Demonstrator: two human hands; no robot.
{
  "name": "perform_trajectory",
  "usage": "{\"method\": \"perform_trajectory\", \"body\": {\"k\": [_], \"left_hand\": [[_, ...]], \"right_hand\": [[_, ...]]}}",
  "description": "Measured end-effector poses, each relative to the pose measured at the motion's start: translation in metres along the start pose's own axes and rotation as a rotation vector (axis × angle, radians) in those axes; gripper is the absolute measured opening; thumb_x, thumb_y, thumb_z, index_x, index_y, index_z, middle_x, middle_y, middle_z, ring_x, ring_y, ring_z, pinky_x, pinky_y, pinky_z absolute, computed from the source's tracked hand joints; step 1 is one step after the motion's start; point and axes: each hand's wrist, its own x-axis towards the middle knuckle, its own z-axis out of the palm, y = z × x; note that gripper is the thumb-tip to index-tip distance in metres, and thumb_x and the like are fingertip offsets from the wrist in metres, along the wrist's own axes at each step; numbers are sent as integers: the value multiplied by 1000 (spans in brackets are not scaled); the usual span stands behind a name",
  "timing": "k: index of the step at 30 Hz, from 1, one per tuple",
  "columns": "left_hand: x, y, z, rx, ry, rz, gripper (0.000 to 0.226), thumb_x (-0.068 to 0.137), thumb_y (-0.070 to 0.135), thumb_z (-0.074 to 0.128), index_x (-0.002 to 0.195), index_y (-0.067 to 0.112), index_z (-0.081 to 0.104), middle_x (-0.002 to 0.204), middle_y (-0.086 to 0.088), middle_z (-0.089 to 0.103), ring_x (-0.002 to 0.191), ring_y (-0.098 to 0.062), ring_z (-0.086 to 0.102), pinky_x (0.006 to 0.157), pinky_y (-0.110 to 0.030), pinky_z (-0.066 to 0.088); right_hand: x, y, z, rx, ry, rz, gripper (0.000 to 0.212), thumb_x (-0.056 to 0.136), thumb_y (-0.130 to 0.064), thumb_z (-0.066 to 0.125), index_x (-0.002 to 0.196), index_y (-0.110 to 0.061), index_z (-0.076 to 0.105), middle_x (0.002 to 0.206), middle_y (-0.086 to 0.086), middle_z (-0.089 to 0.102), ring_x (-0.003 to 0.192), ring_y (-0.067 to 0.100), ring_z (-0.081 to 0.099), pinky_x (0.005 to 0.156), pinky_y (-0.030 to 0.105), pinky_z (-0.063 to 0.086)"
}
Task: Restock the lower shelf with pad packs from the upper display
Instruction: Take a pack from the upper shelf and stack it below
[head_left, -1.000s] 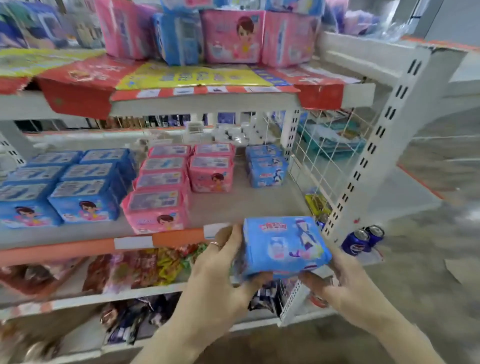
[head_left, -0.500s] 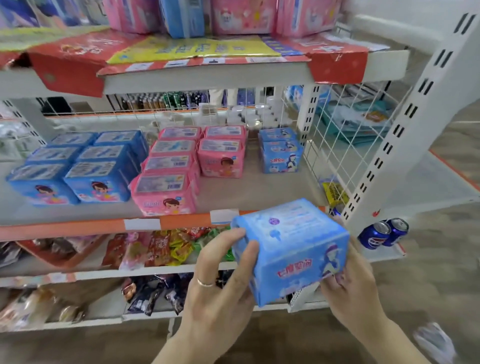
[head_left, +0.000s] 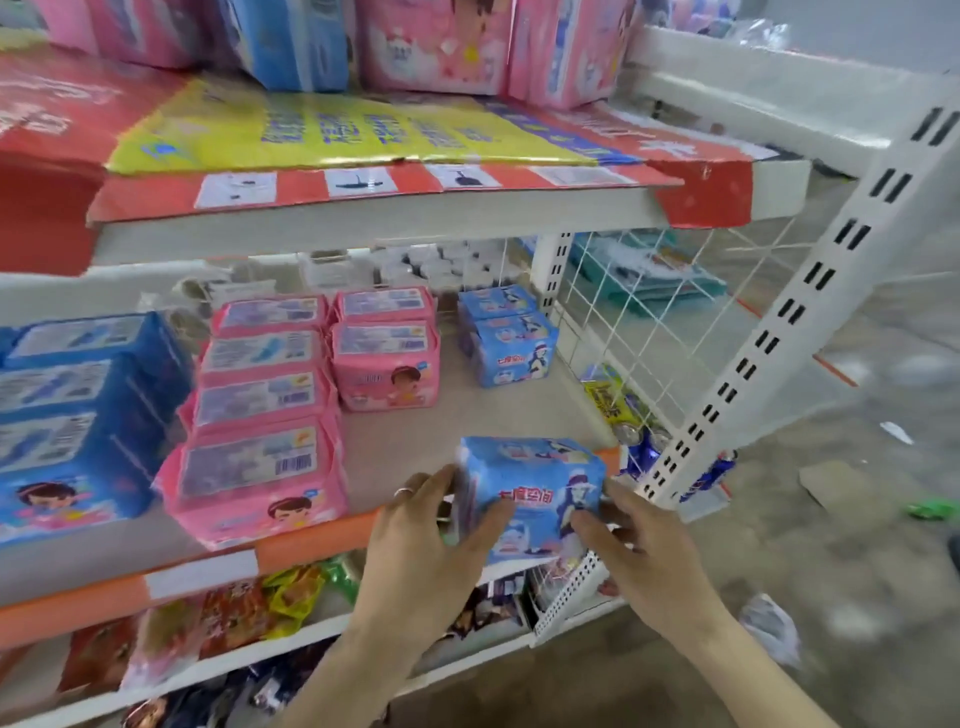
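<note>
Lower shelf (head_left: 415, 441), left to right: dark blue pad packs (head_left: 78, 415) stacked at far left, then a column of four pink packs (head_left: 260, 415) running front to back, a shorter pink pair (head_left: 387, 358) just beside them, then light blue packs (head_left: 506, 338) at the back right near the wire mesh side panel (head_left: 649, 322). Front right of the shelf board is bare beige.

Held light blue pack (head_left: 532, 499) sits at the shelf's front edge over the orange price strip (head_left: 311, 540), right of the pink column, well in front of the matching blue stack. Left hand (head_left: 421, 545), ring on one finger, fingers curled on the pack's left side and front. Right hand (head_left: 639, 545) grips the right side, thumb across the front face. Can't tell if the pack's base touches the board.

Upper shelf (head_left: 389, 218) carries pink and blue packs (head_left: 431, 41) behind yellow and red signage. Snack bags (head_left: 234, 613) on the shelf below. Blue cans (head_left: 644, 452) behind the white slotted upright (head_left: 779, 322). Grey floor (head_left: 831, 545) on the right with scattered litter.
</note>
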Motion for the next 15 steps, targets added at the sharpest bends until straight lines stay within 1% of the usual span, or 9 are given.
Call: {"method": "perform_trajectory", "body": {"k": [2,4,5,7,8,10,11,12,15], "left_hand": [[12,-8,1,-4,-32,19,41,82,66,59,83,26,61,82,9,64,79,-10,61,72,-34,49],[24,-18,9,7,-88,19,46,83,69,55,78,23,60,78,7,65,76,-8,62,71,-36,51],[28,-20,13,12,-124,7,45,84,68,55,80,23,61,79,7,65,76,-7,61,72,-38,52],[36,-20,19,8,-163,-17,38,85,61,62,81,23,61,80,8,66,77,-7,61,72,-39,53],[40,-19,22,5,-173,-28,34,83,57,66,81,23,62,80,9,67,78,-8,62,72,-39,54],[52,-16,24,6,-191,-62,29,79,52,73,88,25,64,82,10,69,78,-10,62,71,-35,54],[59,-16,25,9,-191,-75,28,78,49,75,91,25,66,82,10,69,78,-12,62,70,-34,53],[66,-17,27,13,-185,-80,28,78,46,76,93,25,67,83,10,70,79,-14,62,71,-34,53],[86,-22,37,11,-162,-84,31,76,41,78,101,24,69,93,9,74,89,-15,67,77,-36,55]], "right_hand": [[5,-5,8,17,4,21,28,99,-22,60,109,-48,61,88,-4,75,78,21,71,64,49,58],[12,-1,11,-19,-8,49,28,100,-26,59,110,-52,60,88,-3,74,78,25,71,63,49,59],[15,1,11,-46,-2,65,25,100,-25,59,109,-49,61,88,-7,74,78,21,71,63,45,60],[22,3,8,-105,25,79,22,100,-21,59,103,-43,60,88,-19,73,80,8,71,59,28,57],[27,4,7,-120,31,83,20,100,-21,60,100,-41,61,88,-21,73,79,5,70,56,21,54],[40,4,5,-139,39,91,10,98,-26,62,100,-36,62,94,-14,74,74,5,70,51,16,49],[47,4,5,-161,44,88,8,97,-29,64,102,-34,62,97,-12,73,73,5,70,51,16,49],[56,7,6,-196,51,79,10,95,-32,66,105,-33,62,99,-12,72,75,5,70,53,18,51],[84,16,6,-234,79,101,15,91,-34,72,102,-28,63,94,-16,70,74,3,69,67,30,56]]}}
